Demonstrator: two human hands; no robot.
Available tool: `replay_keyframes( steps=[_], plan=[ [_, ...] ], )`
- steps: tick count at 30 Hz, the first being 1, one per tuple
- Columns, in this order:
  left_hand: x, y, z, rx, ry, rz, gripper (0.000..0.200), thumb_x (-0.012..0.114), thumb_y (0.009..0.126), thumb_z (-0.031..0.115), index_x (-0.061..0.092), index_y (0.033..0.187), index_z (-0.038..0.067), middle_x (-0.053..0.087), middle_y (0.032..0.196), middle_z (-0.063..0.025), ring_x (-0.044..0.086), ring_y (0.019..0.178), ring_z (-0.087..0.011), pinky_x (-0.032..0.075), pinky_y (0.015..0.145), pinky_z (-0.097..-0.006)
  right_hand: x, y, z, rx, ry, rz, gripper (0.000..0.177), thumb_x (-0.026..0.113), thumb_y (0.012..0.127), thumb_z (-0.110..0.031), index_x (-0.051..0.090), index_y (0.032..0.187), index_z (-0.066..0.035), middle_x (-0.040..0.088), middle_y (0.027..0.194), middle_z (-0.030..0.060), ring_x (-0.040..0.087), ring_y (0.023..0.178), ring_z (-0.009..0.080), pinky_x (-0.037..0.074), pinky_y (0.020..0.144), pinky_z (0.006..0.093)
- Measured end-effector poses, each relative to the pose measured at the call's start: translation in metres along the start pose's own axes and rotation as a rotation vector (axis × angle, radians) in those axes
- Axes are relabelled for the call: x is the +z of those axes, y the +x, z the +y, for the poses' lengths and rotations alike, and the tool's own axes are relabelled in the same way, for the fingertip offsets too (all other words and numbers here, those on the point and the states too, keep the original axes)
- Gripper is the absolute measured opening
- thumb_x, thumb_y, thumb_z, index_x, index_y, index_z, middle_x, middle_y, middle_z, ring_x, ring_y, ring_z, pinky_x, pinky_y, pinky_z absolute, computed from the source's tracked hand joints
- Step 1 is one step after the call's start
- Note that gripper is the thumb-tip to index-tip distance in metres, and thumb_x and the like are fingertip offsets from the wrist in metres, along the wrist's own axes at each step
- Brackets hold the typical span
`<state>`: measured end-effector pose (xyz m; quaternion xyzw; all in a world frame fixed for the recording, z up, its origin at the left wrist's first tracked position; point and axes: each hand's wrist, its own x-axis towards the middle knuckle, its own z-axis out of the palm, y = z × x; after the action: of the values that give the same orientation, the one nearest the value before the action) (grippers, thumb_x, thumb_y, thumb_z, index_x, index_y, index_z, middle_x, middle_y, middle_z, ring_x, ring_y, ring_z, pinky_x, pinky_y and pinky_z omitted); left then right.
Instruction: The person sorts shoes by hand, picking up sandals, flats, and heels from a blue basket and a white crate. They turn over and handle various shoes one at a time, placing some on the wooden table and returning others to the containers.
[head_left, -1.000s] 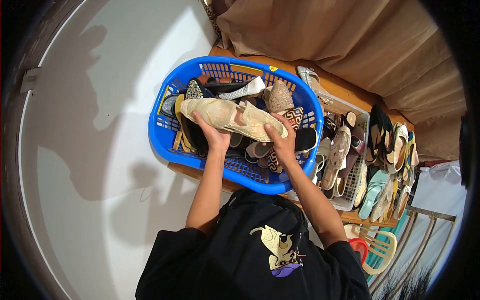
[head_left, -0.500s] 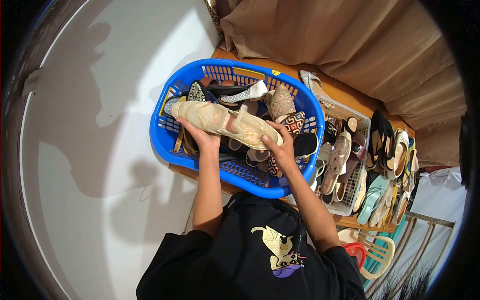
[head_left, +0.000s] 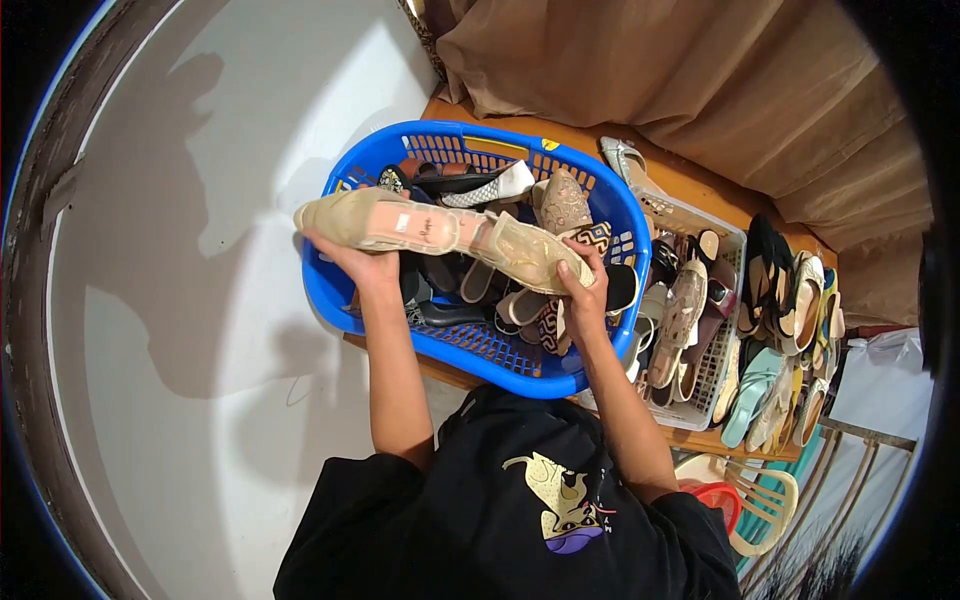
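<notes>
Far left, a white wall [head_left: 200, 130] with a shadow across it. Next comes the left hand [head_left: 362, 262], fingers curled under a beige flat [head_left: 375, 222] and clamped on it. The flat lies about level, its outer end poking past the rim of the blue basket [head_left: 480, 352]. Moving right, a second flat [head_left: 525, 250] of the same beige sits in the right hand [head_left: 588, 290], gripped at its far end. Both hands are full and well apart. The two flats run end to end above the basket, and their inner ends meet over the heap of mixed shoes inside. Right of that, a white basket [head_left: 700, 408] stands packed with more sandals. A row of shoes [head_left: 790, 300] stands on the wooden table [head_left: 690, 180]. A tan curtain [head_left: 700, 80] hangs behind it all.
</notes>
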<state>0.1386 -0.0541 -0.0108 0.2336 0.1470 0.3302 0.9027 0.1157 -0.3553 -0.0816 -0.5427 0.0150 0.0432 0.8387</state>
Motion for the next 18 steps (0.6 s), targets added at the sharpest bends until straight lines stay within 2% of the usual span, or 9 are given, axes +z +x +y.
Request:
replay_keyframes(
  steps=[2, 3, 4, 5, 6, 7, 12, 14, 18],
  plan=[
    [0.006, -0.001, -0.010, -0.099, 0.028, 0.023, 0.075, 0.034, 0.098, 0.074, 0.052, 0.138, 0.014, 0.057, 0.136, -0.0203, 0.058, 0.124, -0.0438, 0.043, 0.105, -0.0764, 0.000, 0.000, 0.000, -0.013, 0.012, -0.020, 0.043, 0.076, 0.093, -0.019, 0.058, 0.128, -0.001, 0.062, 0.123, 0.0114, 0.061, 0.115, 0.0204, 0.049, 0.101, 0.0358],
    [0.010, -0.005, -0.013, -0.080, 0.082, 0.041, 0.072, 0.036, 0.099, 0.068, 0.050, 0.140, 0.011, 0.058, 0.134, -0.0221, 0.058, 0.125, -0.0430, 0.045, 0.108, -0.0685, 0.000, -0.001, -0.001, -0.028, 0.024, -0.033, 0.044, 0.076, 0.093, -0.021, 0.057, 0.128, -0.001, 0.062, 0.123, 0.0116, 0.061, 0.115, 0.0205, 0.049, 0.102, 0.0361],
    [0.006, -0.004, -0.017, -0.083, 0.083, 0.039, 0.072, 0.036, 0.099, 0.068, 0.050, 0.140, 0.011, 0.058, 0.134, -0.0221, 0.058, 0.125, -0.0430, 0.045, 0.108, -0.0685, 0.000, -0.002, -0.002, -0.040, 0.038, -0.046, 0.045, 0.076, 0.094, -0.024, 0.057, 0.128, -0.001, 0.062, 0.123, 0.0119, 0.061, 0.116, 0.0206, 0.048, 0.103, 0.0364],
    [0.000, -0.002, -0.022, -0.121, 0.091, 0.012, 0.071, 0.037, 0.100, 0.065, 0.047, 0.143, 0.010, 0.059, 0.135, -0.0217, 0.058, 0.126, -0.0404, 0.045, 0.109, -0.0619, 0.001, -0.002, -0.002, -0.056, 0.011, -0.044, 0.048, 0.076, 0.093, -0.026, 0.060, 0.128, 0.002, 0.063, 0.123, 0.0145, 0.059, 0.118, 0.0215, 0.043, 0.106, 0.0361],
    [0.003, -0.004, -0.022, -0.158, 0.101, -0.016, 0.071, 0.039, 0.100, 0.063, 0.045, 0.147, 0.010, 0.059, 0.137, -0.0214, 0.057, 0.128, -0.0378, 0.045, 0.111, -0.0553, 0.002, -0.003, -0.003, -0.057, 0.013, -0.041, 0.048, 0.076, 0.093, -0.026, 0.060, 0.128, 0.002, 0.063, 0.123, 0.0145, 0.059, 0.118, 0.0215, 0.043, 0.106, 0.0361],
    [0.012, -0.012, -0.026, -0.163, 0.174, 0.027, 0.072, 0.037, 0.101, 0.059, 0.045, 0.147, 0.004, 0.059, 0.140, -0.0217, 0.057, 0.131, -0.0342, 0.043, 0.113, -0.0477, 0.004, -0.003, -0.003, -0.038, 0.048, -0.059, 0.049, 0.076, 0.094, -0.027, 0.059, 0.129, 0.002, 0.063, 0.124, 0.0145, 0.059, 0.118, 0.0217, 0.043, 0.106, 0.0359],
    [0.001, -0.017, -0.041, -0.186, 0.200, -0.079, 0.069, 0.035, 0.103, 0.055, 0.045, 0.148, 0.002, 0.058, 0.143, -0.0213, 0.055, 0.133, -0.0345, 0.040, 0.116, -0.0471, 0.009, -0.005, -0.008, -0.045, 0.121, -0.098, 0.053, 0.074, 0.095, -0.031, 0.056, 0.132, 0.001, 0.061, 0.128, 0.0142, 0.059, 0.120, 0.0221, 0.043, 0.105, 0.0357],
    [0.000, -0.021, -0.047, -0.236, 0.289, -0.199, 0.069, 0.035, 0.104, 0.055, 0.045, 0.148, 0.003, 0.059, 0.142, -0.0202, 0.055, 0.134, -0.0328, 0.041, 0.115, -0.0465, 0.010, -0.006, -0.007, -0.058, 0.038, -0.150, 0.053, 0.073, 0.096, -0.033, 0.055, 0.134, 0.000, 0.060, 0.131, 0.0140, 0.057, 0.123, 0.0220, 0.043, 0.107, 0.0360],
    [-0.010, -0.026, -0.064, -0.234, 0.440, -0.140, 0.065, 0.047, 0.103, 0.050, 0.044, 0.148, 0.003, 0.057, 0.140, -0.0148, 0.056, 0.131, -0.0280, 0.046, 0.110, -0.0419, 0.011, -0.008, -0.007, 0.009, 0.100, -0.143, 0.054, 0.072, 0.097, -0.034, 0.054, 0.137, -0.003, 0.059, 0.131, 0.0137, 0.055, 0.125, 0.0219, 0.040, 0.110, 0.0361]
  ],
)
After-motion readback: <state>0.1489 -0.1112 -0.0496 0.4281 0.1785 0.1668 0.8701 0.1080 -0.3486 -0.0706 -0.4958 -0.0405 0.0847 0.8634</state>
